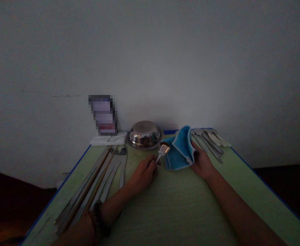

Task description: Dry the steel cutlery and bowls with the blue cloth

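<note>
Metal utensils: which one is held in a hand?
The spoon in the left hand, its bowl close to the blue cloth; the other utensils lie to either side, untouched by the fingers.

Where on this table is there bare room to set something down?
Green tabletop shows bare between left forearm and right forearm, nearer than the blue cloth, and between right forearm and right edge. Crowded: left side (long utensils), far-right corner (cutlery), back (steel bowl).

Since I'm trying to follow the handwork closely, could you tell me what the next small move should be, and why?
Probably ease the blue cloth in the right hand around the spoon's bowl: the left hand grips the spoon by its handle, leaving the bowl uncovered beside the cloth's edge.
</note>
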{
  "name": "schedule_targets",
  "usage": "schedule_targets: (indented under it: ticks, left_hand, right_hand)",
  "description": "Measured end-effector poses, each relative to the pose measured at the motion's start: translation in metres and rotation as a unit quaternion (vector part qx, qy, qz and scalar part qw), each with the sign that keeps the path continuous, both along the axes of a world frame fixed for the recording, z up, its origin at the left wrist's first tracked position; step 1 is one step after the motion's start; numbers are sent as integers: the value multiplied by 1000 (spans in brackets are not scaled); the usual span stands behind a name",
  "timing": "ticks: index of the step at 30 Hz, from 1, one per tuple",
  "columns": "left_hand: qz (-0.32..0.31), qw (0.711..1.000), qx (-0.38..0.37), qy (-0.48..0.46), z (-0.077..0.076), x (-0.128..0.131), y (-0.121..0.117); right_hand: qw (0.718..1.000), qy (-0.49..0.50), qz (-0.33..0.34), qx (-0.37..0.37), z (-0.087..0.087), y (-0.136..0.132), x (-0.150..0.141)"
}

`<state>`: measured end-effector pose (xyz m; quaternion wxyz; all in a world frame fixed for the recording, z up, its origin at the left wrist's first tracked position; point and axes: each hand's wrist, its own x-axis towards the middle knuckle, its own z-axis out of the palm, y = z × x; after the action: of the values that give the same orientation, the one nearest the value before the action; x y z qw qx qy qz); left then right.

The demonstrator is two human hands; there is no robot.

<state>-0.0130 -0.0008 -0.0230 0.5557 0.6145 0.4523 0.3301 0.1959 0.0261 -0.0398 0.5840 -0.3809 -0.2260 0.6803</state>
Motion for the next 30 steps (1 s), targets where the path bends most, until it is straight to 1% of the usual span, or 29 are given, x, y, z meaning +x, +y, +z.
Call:
schedule_targets:
  ticks: [2,5,10,14,18,22,27,30]
  left_hand:
    - [-12,1000,-13,-7,-4,-4,3]
    - [-26,999,-19,-16,-7,-7,5]
    - [-36,999,5,32,-6,-6,3]
    - [-23,998,-6,56,-4,-7,1]
    - [2,997,-13,76,-1,-7,2]
    - [13,995,26,95,-2,-6,3]
    - [9,996,43,75,-6,-6,3]
    - [11,996,53,64,-8,-5,3]
  right_hand:
    - [999,36,6,1,-5,3,-1]
    - [997,72,15,-3,-8,4,-4]
    - [993,109,39,-9,-6,-1,-16]
    - [994,100,47,-6,-4,-4,-23]
    - [996,78,35,2,-2,-7,-25]
    - [997,55,31,41,-3,-8,-26]
    - [995,44,-21,84,-11,-2,-26]
    - [996,34,-26,76,-15,4,-23]
